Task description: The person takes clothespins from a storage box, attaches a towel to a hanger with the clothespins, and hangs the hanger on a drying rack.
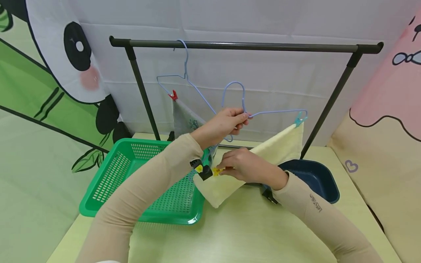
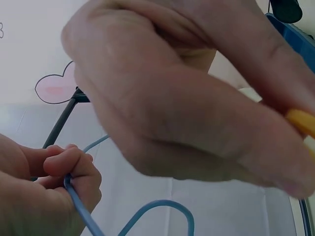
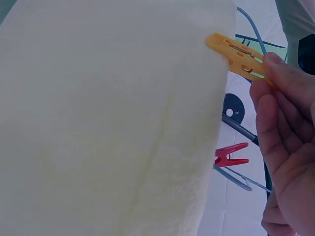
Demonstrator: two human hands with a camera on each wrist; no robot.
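Observation:
My left hand (image 1: 225,122) grips a blue wire hanger (image 1: 279,111) just below its hook. From the hanger's right end hangs a pale yellow cloth (image 1: 283,144), held by a light blue clothespin (image 1: 300,119). My right hand (image 1: 248,166) pinches the handles of a yellow clothespin (image 1: 217,171) by the cloth's left part. In the right wrist view, that clothespin's (image 3: 241,56) nose lies over the cloth's edge (image 3: 123,98). The left wrist view shows the left fingers curled round the hanger wire (image 2: 81,206); the hanger's left arm is mostly hidden in the head view.
Behind stands a black rack (image 1: 246,46). A second blue hanger (image 1: 186,62) hangs on its bar, with a grey cloth (image 1: 184,115) on a red clothespin (image 1: 173,95). A green basket (image 1: 88,204) sits at left, a dark blue basin (image 1: 323,179) at right, both on the table (image 1: 230,233).

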